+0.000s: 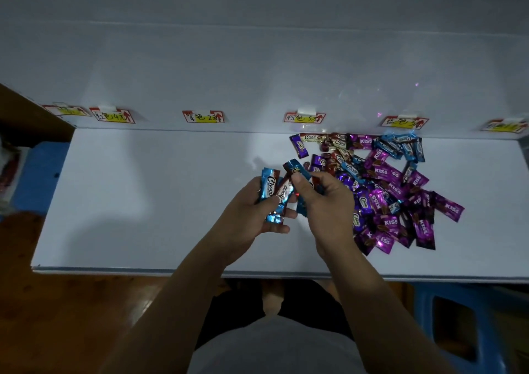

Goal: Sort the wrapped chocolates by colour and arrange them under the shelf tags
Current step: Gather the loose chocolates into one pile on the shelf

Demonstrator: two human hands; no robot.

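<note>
left hand [252,210] grip clasps two chocolates [272,192] pointing away; right hand [323,202] pinches dark wrapper [290,169] tilted left.

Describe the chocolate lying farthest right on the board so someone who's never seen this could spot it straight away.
Find the white board below the row of shelf tags, then the heap of wrapped chocolates on its right half. The purple KISS chocolate juts out of the heap's right edge onto bare board; no other wrapper lies farther right.

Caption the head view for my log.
Left hand and right hand each grip wrapped chocolates over the white board, beside an unsorted pile.
</note>
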